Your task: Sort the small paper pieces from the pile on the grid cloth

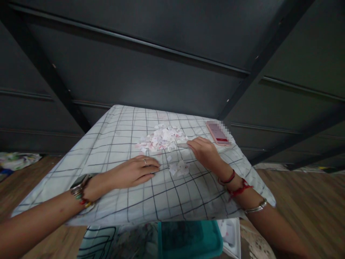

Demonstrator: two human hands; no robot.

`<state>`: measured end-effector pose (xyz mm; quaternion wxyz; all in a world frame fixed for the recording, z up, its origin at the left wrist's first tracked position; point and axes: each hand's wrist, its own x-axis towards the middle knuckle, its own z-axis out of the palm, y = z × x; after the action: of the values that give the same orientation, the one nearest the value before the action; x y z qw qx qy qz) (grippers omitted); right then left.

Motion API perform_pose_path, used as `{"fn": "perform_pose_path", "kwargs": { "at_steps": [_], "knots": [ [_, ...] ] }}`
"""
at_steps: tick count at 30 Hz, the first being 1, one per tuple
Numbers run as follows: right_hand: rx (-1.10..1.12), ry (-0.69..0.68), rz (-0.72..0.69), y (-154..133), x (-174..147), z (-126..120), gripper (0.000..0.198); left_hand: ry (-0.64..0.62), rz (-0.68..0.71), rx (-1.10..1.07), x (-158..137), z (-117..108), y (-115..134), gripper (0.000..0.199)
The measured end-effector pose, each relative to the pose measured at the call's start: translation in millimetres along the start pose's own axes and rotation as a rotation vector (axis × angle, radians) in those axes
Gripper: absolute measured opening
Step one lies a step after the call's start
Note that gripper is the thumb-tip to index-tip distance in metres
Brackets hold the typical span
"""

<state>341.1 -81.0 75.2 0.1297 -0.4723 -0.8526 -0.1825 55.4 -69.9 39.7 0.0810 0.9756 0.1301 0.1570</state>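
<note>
A heap of small torn white paper scraps (164, 138), some tinged pink, lies on the checked cloth. A smaller cluster of scraps (179, 168) sits nearer to me, between my hands. My right hand (203, 151) is at the heap's right edge, fingers pinched on a thin pale strip (182, 145) that points at the heap; its exact kind is unclear. My left hand (137, 171) rests on the cloth, left of the small cluster, fingers stretched out and thumb slightly apart. I see nothing held in it.
A pink-edged phone (219, 133) lies at the table's right side. The white checked cloth (121, 126) covers the table, against a dark panelled wall (151, 79). Below the front edge are a teal bin (188, 239) and a white box (235, 237). A bundle (18, 160) lies on the floor.
</note>
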Motion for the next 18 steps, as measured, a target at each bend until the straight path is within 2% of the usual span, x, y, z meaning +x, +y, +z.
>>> {"fn": "perform_pose_path", "kwargs": {
  "at_steps": [3,5,10,13,16,18],
  "knots": [
    [-0.02,-0.02,-0.034,2.8,14.7,13.9,0.022,-0.007,-0.011,-0.011,0.2,-1.3,1.3,0.026],
    [-0.033,-0.051,-0.047,3.2,13.2,15.5,0.021,-0.002,-0.003,-0.014,0.1,-1.6,1.4,0.026],
    [-0.03,-0.119,-0.034,4.5,-20.2,-6.2,0.018,0.014,-0.002,-0.017,-0.4,-0.7,0.2,0.026],
    [0.022,-0.071,0.001,5.8,-28.3,-13.2,0.018,0.025,0.014,-0.008,-0.5,0.2,-0.2,0.026],
    [0.044,-0.02,0.04,6.4,-15.0,-3.6,0.02,0.011,0.012,0.001,-0.1,0.4,0.0,0.026],
    [0.04,-0.009,0.01,6.4,-2.3,6.3,0.02,0.004,0.004,-0.001,0.2,0.1,0.4,0.027]
  ]
}}
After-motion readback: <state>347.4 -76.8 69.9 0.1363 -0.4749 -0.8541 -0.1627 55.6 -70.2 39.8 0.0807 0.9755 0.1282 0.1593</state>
